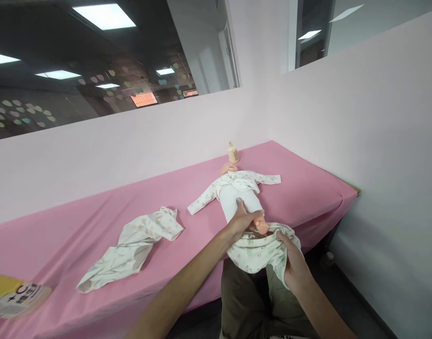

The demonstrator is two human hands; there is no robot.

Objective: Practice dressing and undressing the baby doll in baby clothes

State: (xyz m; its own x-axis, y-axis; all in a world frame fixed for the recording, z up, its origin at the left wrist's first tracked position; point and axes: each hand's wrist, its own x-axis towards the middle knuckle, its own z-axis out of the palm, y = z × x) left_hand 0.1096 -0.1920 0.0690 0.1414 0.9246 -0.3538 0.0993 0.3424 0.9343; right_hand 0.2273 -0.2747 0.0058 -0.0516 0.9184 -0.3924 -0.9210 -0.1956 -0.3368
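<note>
A baby doll (237, 195) lies on its back on the pink-covered table (95, 226), head toward the wall, wearing a white printed top with sleeves spread. My left hand (244, 219) is closed around the doll's legs near its pink feet (261, 227). My right hand (293, 263) grips a bunched pair of white printed baby trousers (258, 252) at the table's front edge, just below the feet.
Another crumpled white printed garment (131, 247) lies to the left. A small baby bottle (232, 153) stands by the doll's head at the wall. A yellow-and-white packet (14, 294) sits at the far left. Pale walls close in the back and right.
</note>
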